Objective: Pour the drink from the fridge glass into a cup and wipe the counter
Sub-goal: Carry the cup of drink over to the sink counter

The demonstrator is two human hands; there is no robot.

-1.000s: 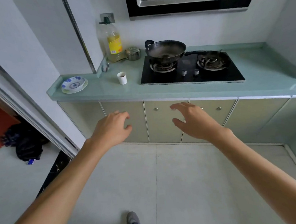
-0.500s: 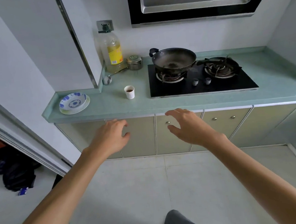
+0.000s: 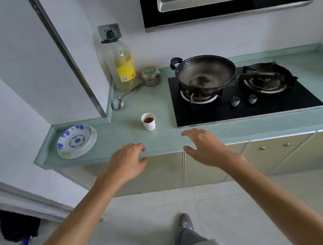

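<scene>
Both hands reach toward the green counter (image 3: 168, 139) at mid-frame, fingers spread and empty: the left hand (image 3: 128, 161) at its front edge, the right hand (image 3: 204, 147) just beside. The white cup (image 3: 148, 121), holding dark liquid, stands above them, between the blue-patterned plates (image 3: 76, 140) at left and the black gas hob (image 3: 243, 102) with its wok (image 3: 205, 72) at right. An oil bottle (image 3: 120, 65), steel tin (image 3: 151, 76) and ladle (image 3: 117, 103) sit behind.
</scene>
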